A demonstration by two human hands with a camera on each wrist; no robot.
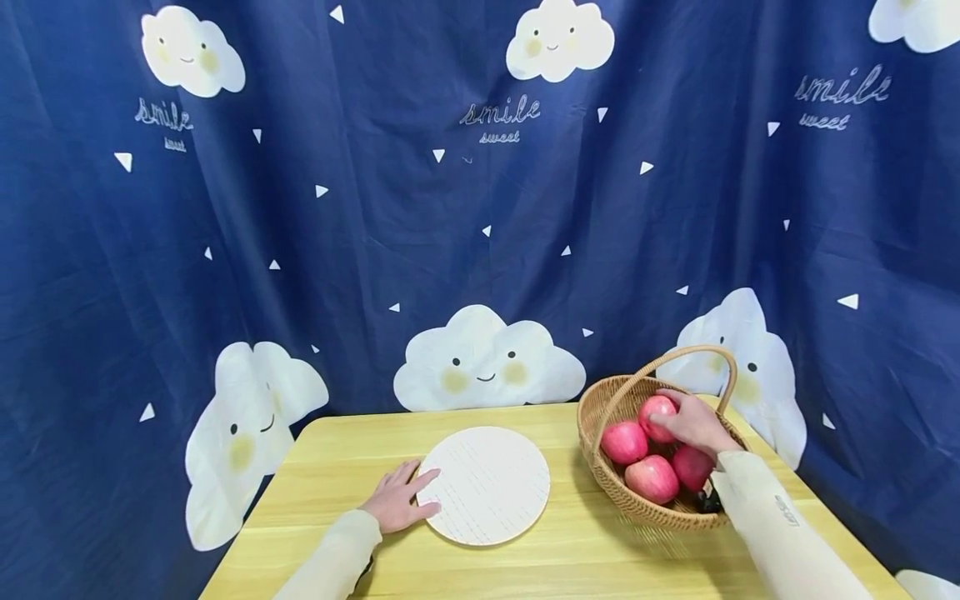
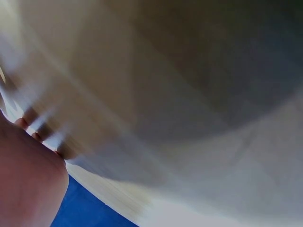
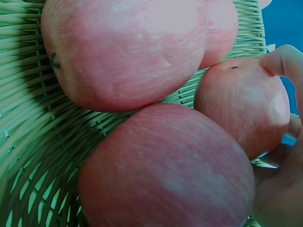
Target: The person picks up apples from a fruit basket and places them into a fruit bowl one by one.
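Right hand holds a red apple inside the wicker basket

The person's right hand [image 1: 696, 423] reaches into a wicker basket [image 1: 647, 513], with thumb and fingers curled around a red apple [image 1: 658, 418]. This apple is in the far part of the basket. In the right wrist view, one digit lies on its top, near the stem hollow, while other fingers are behind its side. Whether the apple is raised from the basket's bottom, I cannot tell.

Three more apples lie in the same basket: the left apple [image 1: 624, 442], the front apple [image 1: 652, 479] and the right apple [image 1: 692, 467], which is partly covered by the hand and wrist. The basket stands on the right side of the wooden table [image 1: 352, 442], and its arched handle [image 1: 705, 348] rises above the fruit. Under the right sleeve [image 1: 780, 525] a small black object [image 1: 708, 502] is visible, mostly hidden.

The left hand [image 1: 399, 500] grips nothing. It rests with spread, relaxed fingers at the left edge of a round white placemat [image 1: 487, 486], and two of its digits reach over the rim. The placemat lies flat near the middle of the table, well apart from the basket. The left wrist view is too blurred for more detail.

Behind the table hangs a dark blue curtain [image 1: 405, 208], printed with smiling white clouds and small triangles.
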